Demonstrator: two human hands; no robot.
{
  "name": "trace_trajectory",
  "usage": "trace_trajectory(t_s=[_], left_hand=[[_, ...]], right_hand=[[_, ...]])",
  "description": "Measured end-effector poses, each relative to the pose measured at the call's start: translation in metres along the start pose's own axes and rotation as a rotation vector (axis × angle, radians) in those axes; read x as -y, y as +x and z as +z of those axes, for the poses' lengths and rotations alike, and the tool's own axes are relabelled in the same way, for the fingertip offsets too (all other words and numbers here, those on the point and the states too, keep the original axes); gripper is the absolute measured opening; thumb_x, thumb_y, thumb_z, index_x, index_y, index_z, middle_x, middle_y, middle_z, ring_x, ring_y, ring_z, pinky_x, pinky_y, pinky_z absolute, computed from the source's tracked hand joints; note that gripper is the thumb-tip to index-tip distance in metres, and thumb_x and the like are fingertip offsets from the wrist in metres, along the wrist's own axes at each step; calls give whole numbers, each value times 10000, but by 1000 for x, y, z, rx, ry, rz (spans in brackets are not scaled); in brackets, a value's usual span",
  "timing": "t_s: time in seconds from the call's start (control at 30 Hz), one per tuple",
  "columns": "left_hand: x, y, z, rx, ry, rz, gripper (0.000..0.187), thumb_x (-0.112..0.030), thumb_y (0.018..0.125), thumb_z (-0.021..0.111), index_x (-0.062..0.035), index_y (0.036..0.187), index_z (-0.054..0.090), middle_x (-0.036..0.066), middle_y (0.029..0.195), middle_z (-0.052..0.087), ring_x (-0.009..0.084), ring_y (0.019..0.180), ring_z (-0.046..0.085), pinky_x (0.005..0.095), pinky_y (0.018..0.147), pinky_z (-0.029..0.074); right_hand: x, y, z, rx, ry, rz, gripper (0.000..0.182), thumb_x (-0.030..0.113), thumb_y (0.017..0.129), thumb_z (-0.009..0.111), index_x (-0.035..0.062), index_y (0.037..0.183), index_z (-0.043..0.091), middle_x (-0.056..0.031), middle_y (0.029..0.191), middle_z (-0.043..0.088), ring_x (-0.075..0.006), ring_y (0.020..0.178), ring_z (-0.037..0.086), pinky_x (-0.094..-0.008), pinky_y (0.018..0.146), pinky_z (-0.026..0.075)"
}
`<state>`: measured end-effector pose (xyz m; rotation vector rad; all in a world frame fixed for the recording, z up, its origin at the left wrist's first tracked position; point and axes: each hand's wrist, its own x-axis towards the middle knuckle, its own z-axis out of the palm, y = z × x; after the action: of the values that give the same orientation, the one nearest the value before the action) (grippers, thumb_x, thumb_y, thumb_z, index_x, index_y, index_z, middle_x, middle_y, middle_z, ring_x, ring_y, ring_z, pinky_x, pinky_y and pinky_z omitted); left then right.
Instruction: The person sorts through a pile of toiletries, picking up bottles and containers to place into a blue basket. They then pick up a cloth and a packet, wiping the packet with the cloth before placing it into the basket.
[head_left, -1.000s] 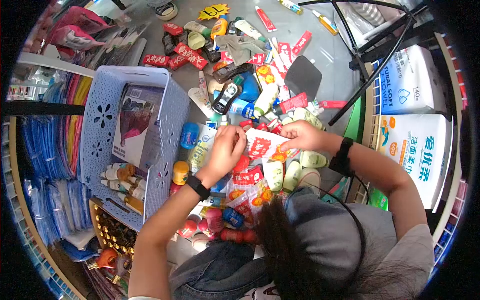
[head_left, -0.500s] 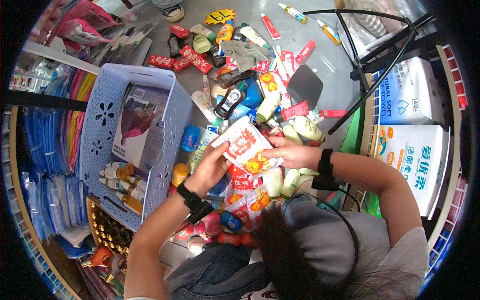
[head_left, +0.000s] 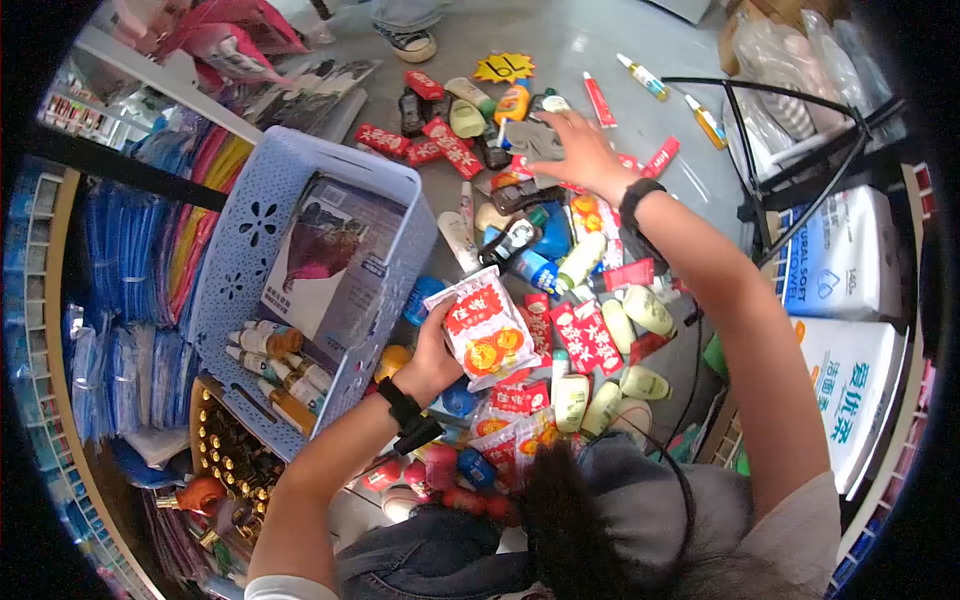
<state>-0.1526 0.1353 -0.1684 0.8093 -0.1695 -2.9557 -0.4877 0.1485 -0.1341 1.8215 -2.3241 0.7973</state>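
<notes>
My left hand (head_left: 436, 357) is closed on the edge of a white packet (head_left: 484, 330) with red lettering and orange pictures, held up over the pile. My right hand (head_left: 592, 160) reaches to the far side of the pile, thumb and fingers apart, right at a grey cloth (head_left: 524, 141). Around the cloth lie red boxes (head_left: 452, 147), an orange bottle (head_left: 512, 102) and dark bottles. Below my right forearm are pale green bottles (head_left: 648, 310) and a red patterned packet (head_left: 586, 336). More orange-printed packets (head_left: 515, 445) lie under my left hand.
A blue plastic basket (head_left: 395, 180) with several small bottles stands on the left, beside hanging bagged goods (head_left: 130, 240). Black metal bars (head_left: 750, 150) and towel packs (head_left: 845, 260) are on the right. A person's shoe (head_left: 412, 45) shows at the top.
My right hand has let go of the packet and moved up and away to the grey cloth. My left hand keeps the packet. The whole view has shifted slightly.
</notes>
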Motion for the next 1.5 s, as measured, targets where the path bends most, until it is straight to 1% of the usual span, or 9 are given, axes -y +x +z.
trace_trajectory(t_s=[0.07,0.2,0.3,0.47,0.87,1.03,1.23,1.37,1.5], left_hand=[[-7,3,5,-24,-71,28,507,-403,941,366,-52,1300,447,139,1320,496,326,1218,464,491,1078,282],[-14,10,12,-32,-113,127,544,-443,943,347,-49,1305,441,140,1332,483,322,1244,438,493,1088,261],[-21,8,29,61,-144,162,546,-446,948,339,-50,1311,435,139,1341,473,315,1259,421,491,1092,252],[-17,21,48,111,-65,145,544,-457,972,281,-62,1324,409,130,1356,453,286,1252,432,468,1083,282],[-13,8,35,386,-275,-59,562,-471,981,217,-72,1321,419,136,1254,528,284,1148,521,456,1003,398],[-16,2,48,78,-86,16,664,-563,949,175,-73,1338,398,151,1323,481,309,1221,462,469,1065,318],[-20,-6,67,127,-10,13,618,-523,967,210,-77,1361,378,121,1326,485,270,1225,466,438,1071,322],[-8,9,94,33,159,166,524,-427,985,326,-18,1298,425,129,1240,553,246,1132,547,404,1015,399],[4,30,106,-719,1417,1210,557,-169,869,580,84,1306,344,257,1238,468,338,1155,476,406,993,367]], right_hand=[[-24,5,25,234,-11,118,539,355,738,707,16,1131,563,-193,1004,607,-377,957,570,-427,834,450],[-12,11,26,33,194,263,480,302,727,686,-27,1065,596,-226,1019,594,-378,968,563,-405,830,463],[38,0,-12,-110,234,40,385,223,684,688,-9,980,606,-186,1015,587,-356,948,575,-403,832,464],[130,-44,0,244,631,-56,328,132,786,582,33,1098,562,-162,1182,556,-329,1121,525,-406,959,409],[140,-93,-36,598,574,-556,497,73,753,590,48,1243,517,-137,1353,459,-275,1293,389,-418,1107,274],[126,-114,-63,827,623,-632,421,112,795,572,67,1213,545,-128,1356,458,-281,1287,396,-414,1110,266],[71,-120,-82,280,1451,632,370,258,914,456,23,1187,536,-106,1104,630,-194,937,620,-351,876,476],[92,-108,-30,286,1996,1144,392,306,931,449,34,1200,532,-129,1150,610,-239,1009,608,-396,916,461],[117,-100,-23,427,2254,1177,419,346,963,352,80,1247,506,-116,1190,592,-275,1098,565,-453,984,413]])
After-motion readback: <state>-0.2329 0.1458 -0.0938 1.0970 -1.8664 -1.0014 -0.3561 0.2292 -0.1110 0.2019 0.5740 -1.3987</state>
